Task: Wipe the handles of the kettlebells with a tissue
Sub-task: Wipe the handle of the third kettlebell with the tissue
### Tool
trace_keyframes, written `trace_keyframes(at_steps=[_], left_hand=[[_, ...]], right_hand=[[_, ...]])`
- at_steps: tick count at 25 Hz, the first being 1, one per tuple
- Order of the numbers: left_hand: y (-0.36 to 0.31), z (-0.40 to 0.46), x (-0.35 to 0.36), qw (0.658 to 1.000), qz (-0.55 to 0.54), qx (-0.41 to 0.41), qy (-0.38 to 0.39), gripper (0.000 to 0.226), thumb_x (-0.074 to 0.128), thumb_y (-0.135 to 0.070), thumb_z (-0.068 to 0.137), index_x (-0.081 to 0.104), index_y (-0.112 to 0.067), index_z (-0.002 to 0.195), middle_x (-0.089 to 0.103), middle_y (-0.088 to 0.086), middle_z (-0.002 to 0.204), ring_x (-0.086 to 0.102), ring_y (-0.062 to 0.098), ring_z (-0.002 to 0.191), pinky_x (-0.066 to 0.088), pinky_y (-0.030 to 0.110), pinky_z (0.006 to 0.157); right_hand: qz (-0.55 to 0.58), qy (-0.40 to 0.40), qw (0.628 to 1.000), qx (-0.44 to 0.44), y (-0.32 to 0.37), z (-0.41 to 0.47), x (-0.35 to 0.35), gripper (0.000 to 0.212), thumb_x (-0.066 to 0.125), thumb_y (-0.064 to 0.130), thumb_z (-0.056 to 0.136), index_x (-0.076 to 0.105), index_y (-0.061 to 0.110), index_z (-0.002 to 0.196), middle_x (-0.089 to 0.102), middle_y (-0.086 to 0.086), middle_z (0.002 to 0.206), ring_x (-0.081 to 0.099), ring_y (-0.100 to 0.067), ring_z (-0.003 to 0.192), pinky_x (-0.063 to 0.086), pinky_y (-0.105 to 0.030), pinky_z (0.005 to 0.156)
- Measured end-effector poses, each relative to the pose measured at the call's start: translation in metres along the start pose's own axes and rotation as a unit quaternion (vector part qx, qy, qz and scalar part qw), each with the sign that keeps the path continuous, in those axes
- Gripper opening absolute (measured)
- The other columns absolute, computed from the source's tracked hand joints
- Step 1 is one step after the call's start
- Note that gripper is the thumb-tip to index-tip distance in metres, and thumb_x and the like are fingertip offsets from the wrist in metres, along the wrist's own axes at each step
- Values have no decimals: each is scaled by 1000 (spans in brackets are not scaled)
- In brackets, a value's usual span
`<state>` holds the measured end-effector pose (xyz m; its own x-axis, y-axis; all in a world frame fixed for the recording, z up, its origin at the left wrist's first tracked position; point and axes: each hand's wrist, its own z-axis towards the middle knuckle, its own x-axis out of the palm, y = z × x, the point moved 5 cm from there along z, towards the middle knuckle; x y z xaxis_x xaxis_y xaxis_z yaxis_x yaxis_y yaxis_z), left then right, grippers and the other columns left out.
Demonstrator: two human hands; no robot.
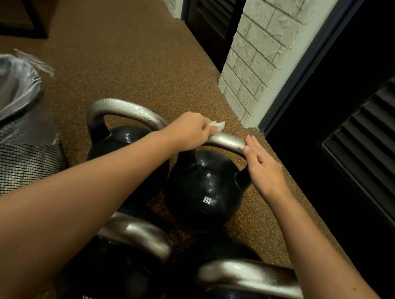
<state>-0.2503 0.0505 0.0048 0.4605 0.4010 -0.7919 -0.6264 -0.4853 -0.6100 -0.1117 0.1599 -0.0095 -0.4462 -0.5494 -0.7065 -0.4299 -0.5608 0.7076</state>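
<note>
Left hand pinches tissue on 8KG kettlebell handle; right hand flat, steadying its other end. Wrap tissue round, sweep full arc.

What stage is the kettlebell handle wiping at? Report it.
Done: cannot be told; no handle looks plainly cleaner. In hand: the left hand holds the tissue on the 8KG kettlebell's handle, and the right hand rests open on its other end. Left: likely the three other kettlebells' handles.

Left hand curled — right hand flat
</note>
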Motion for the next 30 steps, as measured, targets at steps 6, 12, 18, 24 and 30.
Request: trace_keyframes(at_steps=[6, 12, 18, 24, 30], left_hand=[[21, 1, 0, 997, -17, -71, -12, 34, 40, -26, 99, 63, -3, 106, 62, 20, 107, 55, 31, 102, 36, 29, 77], [6, -12, 1, 996, 21, -80, -45, 37, 38, -23, 99, 61, 4, 107, 61, 24, 110, 54, 36, 104, 38, 34, 83], [19, -17, 9, 982, -72, -153, -83, 38, 39, -25, 99, 61, 3, 113, 62, 21, 113, 55, 34, 108, 40, 32, 87], [35, -26, 8, 953, -242, -172, -63, 33, 44, -26, 97, 64, -2, 105, 64, 18, 109, 58, 31, 106, 43, 38, 92], [21, -34, 22, 961, -133, -213, -114, 37, 38, -23, 100, 55, 0, 123, 58, 20, 124, 50, 34, 118, 35, 34, 96]], right_hand=[[-15, 14, 1000, -3, 2, -1, -2, 44, 32, 39, 99, 34, 30, 142, 25, 13, 152, 20, -8, 142, 6, -34, 116], [12, 5, 1000, -3, -1, 1, 1, 43, 34, 38, 99, 37, 30, 141, 27, 13, 152, 21, -6, 141, 7, -36, 119], [5, 7, 1000, 1, 0, 0, 0, 43, 32, 38, 100, 35, 30, 141, 26, 13, 152, 20, -6, 142, 7, -35, 118], [6, 4, 1000, 5, 1, 0, 2, 43, 30, 38, 100, 34, 30, 142, 24, 14, 153, 17, -6, 142, 4, -34, 116], [1, 5, 1000, 5, 2, 0, 2, 44, 30, 38, 100, 33, 29, 143, 23, 13, 153, 17, -8, 143, 4, -31, 115]])
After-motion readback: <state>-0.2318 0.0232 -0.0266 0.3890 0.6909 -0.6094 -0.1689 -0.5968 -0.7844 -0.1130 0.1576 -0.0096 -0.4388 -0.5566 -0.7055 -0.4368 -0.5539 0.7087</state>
